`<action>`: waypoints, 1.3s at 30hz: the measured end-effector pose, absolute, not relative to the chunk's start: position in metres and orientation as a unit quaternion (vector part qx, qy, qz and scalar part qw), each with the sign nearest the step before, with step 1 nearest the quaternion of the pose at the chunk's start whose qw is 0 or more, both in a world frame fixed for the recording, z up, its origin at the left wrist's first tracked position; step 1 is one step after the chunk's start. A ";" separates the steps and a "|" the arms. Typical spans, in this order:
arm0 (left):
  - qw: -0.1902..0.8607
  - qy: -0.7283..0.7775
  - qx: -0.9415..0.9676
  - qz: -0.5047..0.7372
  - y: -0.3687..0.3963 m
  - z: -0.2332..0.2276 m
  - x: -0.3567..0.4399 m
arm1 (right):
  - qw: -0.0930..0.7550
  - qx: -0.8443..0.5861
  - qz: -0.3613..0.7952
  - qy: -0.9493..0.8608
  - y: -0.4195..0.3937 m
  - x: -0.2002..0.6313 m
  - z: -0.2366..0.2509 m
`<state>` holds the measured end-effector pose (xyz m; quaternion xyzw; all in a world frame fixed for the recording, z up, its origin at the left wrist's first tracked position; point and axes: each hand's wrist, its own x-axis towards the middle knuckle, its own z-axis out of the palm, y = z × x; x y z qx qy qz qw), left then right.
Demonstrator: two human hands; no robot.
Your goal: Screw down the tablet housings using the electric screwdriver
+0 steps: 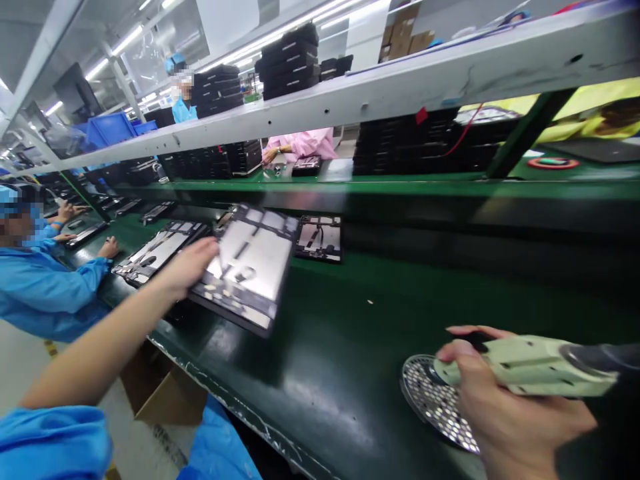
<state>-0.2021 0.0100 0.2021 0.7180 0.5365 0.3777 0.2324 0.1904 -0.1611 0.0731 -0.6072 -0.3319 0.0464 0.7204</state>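
My left hand [193, 267] grips the left edge of an opened tablet [253, 257], lifted and tilted above the bench. Its silvery inside, with black strips and cables, faces me and is slightly blurred. My right hand [505, 407] is wrapped round a pale green electric screwdriver [540, 363] with a dark cord end at the right. The screwdriver's front end points left, over a round screw plate [425, 393] dotted with many small shiny spots. Whether the bit touches the plate is hidden. Behind the lifted tablet lies another opened tablet [320, 240].
The green bench [340, 373] runs from left to right. More opened tablets, such as one tablet [163, 250], lie to the left, near a co-worker in blue [50, 280]. A white shelf beam [320, 110] crosses above, with stacked black trays [287, 63]. Below stands a cardboard box [167, 397].
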 end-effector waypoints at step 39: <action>0.136 -0.011 0.956 0.260 -0.114 0.017 -0.101 | 0.743 -0.550 0.044 -0.379 -0.168 0.180 0.046</action>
